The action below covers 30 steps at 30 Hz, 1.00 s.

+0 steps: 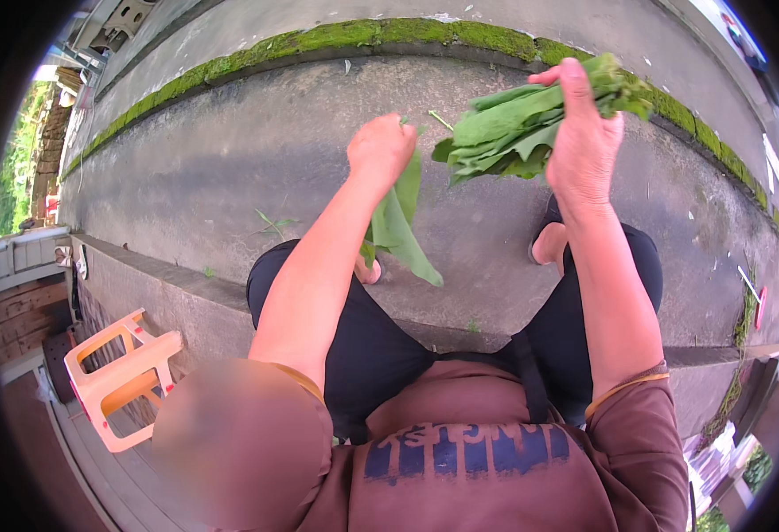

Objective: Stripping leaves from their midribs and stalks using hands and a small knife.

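Note:
My left hand (383, 149) is closed in a fist around the stem end of some large green leaves (396, 226). Their blades hang loosely below it, partly behind my forearm, and how many there are is hard to tell. To the right, my right hand (585, 133) grips a thick bundle of stacked green leaves (509, 133), thumb on the near side. The bundle lies roughly sideways, its leaf ends pointing left and its paler, crumpled ends at the right. A thin green stalk (441, 121) shows between the two hands. Both hands are apart, above the concrete ground.
A moss-covered concrete ridge (416, 33) curves across the far side. A plastic step stool (123, 382) lies tipped at the left, beside a concrete ledge (163, 266). A small green sprig (273, 223) is on the ground. Dry vines (738, 332) trail over the right edge.

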### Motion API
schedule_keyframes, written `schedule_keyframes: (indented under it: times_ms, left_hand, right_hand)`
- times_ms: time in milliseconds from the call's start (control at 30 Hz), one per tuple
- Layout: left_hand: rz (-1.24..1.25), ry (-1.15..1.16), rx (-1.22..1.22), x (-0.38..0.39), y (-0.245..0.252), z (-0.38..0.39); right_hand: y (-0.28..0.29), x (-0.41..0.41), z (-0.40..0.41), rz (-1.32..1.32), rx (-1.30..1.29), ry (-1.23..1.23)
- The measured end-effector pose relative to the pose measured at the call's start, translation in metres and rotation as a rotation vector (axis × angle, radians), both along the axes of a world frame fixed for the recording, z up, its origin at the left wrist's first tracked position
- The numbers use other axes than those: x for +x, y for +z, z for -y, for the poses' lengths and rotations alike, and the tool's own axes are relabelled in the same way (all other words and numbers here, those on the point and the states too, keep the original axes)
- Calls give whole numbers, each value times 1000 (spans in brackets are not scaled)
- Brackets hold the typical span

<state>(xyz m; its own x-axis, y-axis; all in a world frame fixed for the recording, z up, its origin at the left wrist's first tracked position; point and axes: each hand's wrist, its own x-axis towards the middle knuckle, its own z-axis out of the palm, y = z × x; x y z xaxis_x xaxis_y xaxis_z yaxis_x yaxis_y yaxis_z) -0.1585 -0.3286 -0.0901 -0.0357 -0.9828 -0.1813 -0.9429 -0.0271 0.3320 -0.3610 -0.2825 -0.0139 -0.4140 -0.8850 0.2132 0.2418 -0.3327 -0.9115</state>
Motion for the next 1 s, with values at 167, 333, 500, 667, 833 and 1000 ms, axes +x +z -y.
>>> schedule_keyframes:
  times_ms: [167, 333, 500, 667, 833, 1000]
  left_hand:
    - [-219, 98, 84, 34, 15, 8]
    - [-426, -215, -222, 25, 42, -1]
    - [-576, -366, -314, 3, 60, -5]
    - [-1377, -25, 302, -18, 87, -29]
    - [-1562, 100, 388, -27, 73, -37]
    - [-1619, 62, 301, -34, 69, -43]
  right_hand:
    - [25, -50, 5, 135, 50, -120]
    - [16, -35, 3, -38, 451, 311]
    - [-1, -7, -1, -55, 649, 569]
    - [3, 16, -10, 58, 616, 655]
    - [-3, 22, -10, 124, 592, 731]
    - [-7, 25, -9, 192, 598, 709]
